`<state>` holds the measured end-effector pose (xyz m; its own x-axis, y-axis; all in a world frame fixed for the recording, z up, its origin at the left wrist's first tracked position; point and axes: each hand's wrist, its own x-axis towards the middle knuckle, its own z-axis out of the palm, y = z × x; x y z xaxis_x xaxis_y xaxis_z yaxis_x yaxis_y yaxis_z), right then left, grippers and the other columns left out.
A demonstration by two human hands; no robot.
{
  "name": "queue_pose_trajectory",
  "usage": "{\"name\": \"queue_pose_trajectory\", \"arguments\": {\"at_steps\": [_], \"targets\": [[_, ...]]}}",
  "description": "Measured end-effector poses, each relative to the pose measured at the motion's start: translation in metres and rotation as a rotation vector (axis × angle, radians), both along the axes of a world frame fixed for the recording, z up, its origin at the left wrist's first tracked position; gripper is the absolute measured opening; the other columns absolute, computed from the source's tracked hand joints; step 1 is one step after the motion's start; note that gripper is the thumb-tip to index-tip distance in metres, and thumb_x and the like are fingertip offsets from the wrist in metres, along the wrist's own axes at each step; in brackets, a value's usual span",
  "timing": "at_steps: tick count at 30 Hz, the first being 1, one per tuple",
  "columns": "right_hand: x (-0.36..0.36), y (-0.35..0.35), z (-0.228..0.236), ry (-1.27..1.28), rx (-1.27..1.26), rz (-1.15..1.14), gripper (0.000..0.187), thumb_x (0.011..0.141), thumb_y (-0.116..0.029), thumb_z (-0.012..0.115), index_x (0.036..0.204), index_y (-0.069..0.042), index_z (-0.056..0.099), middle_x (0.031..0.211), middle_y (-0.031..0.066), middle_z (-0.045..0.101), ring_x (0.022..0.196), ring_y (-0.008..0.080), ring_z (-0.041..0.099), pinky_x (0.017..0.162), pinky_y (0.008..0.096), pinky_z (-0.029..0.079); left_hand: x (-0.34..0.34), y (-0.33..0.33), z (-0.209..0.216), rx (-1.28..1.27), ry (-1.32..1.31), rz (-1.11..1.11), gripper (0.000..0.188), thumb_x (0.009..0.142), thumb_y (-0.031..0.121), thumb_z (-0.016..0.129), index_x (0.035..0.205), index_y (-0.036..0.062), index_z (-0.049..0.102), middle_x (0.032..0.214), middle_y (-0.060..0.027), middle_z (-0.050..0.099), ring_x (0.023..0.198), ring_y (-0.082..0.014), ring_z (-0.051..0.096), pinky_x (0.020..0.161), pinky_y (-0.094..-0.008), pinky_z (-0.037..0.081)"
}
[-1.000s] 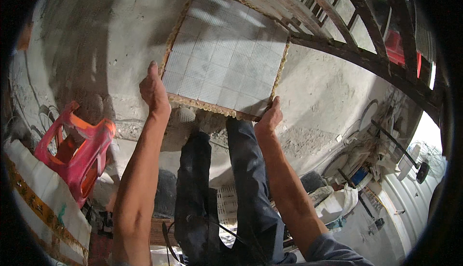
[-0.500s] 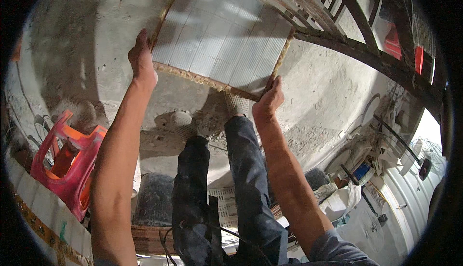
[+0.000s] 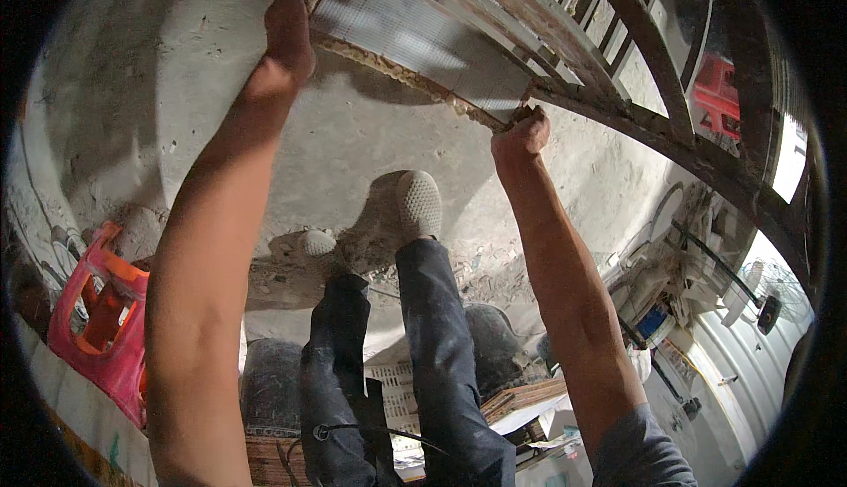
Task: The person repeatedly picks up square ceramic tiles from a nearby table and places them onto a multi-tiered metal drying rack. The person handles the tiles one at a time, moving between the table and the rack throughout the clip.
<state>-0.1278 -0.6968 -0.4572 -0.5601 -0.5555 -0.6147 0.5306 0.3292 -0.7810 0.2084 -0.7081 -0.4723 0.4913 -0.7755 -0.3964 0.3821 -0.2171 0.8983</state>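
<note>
A flat rectangular board (image 3: 406,33) faced with pale, finely ribbed strips spans my two arms at the top of the head view. Its near edge is rough, with a yellowish crust. My left hand (image 3: 289,33) is closed on its left end, and my right hand (image 3: 522,131) grips the near right corner. Beyond my hands, the slatted rack (image 3: 582,99) hides the board's far part; whether the two touch, I cannot tell.
Dusty concrete floor (image 3: 221,90) lies beneath the board, with my shoe (image 3: 418,205) on it. A pink-red plastic stool (image 3: 66,315) stands at the left. Low on the right are stacked boards (image 3: 520,399), and a red plastic thing (image 3: 719,99) sits behind the rack.
Both hands have carried the board away from me toward the rack, and its far part has gone behind the bars. My right foot has stepped into fuller view.
</note>
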Motion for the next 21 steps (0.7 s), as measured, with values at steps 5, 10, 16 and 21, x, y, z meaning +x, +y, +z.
{"name": "queue_pose_trajectory", "arguments": {"at_steps": [5, 10, 16, 21], "targets": [[-0.030, -0.005, -0.026, 0.014, -0.090, 0.214, 0.036, 0.090, -0.035, 0.037, 0.099, -0.003, 0.049, 0.098, 0.0091, 0.052, 0.090, 0.0254, 0.051, 0.081, 0.0449, 0.042, 0.024, -0.022, -0.030, 0.164, 0.124, 0.103, 0.046, 0.089, 0.039, 0.043, 0.121, 0.0064, 0.044, 0.115, -0.0091, 0.051, 0.104, -0.0237, 0.047, 0.086, -0.0418, 0.040], [0.000, 0.015, 0.021, -0.311, -0.059, 0.272, 0.037, 0.091, -0.037, 0.033, 0.096, -0.004, 0.050, 0.081, 0.0101, 0.050, 0.076, 0.0295, 0.050, 0.076, 0.0498, 0.042, 0.003, 0.021, 0.035, 0.126, 0.405, 0.015, 0.033, 0.092, 0.021, 0.030, 0.110, -0.0006, 0.047, 0.107, -0.0148, 0.053, 0.099, -0.0290, 0.051, 0.088, -0.0424, 0.044], [0.014, 0.051, 0.043, -0.489, 0.084, 0.386, 0.036, 0.094, -0.027, 0.032, 0.101, 0.003, 0.050, 0.095, 0.0194, 0.060, 0.088, 0.0311, 0.058, 0.080, 0.0411, 0.049, -0.018, 0.043, 0.042, 0.157, 0.541, -0.056, 0.032, 0.091, 0.013, 0.025, 0.110, -0.0082, 0.041, 0.097, -0.0208, 0.056, 0.088, -0.0321, 0.059, 0.082, -0.0444, 0.050], [0.013, 0.046, 0.040, -0.428, 0.082, 0.394, 0.033, 0.094, -0.028, 0.034, 0.097, 0.001, 0.050, 0.092, 0.0191, 0.060, 0.082, 0.0289, 0.058, 0.073, 0.0367, 0.049, -0.021, 0.036, 0.028, 0.057, 0.452, -0.073, 0.031, 0.090, 0.010, 0.025, 0.107, -0.0090, 0.042, 0.099, -0.0223, 0.055, 0.088, -0.0316, 0.059, 0.083, -0.0427, 0.050]]}}
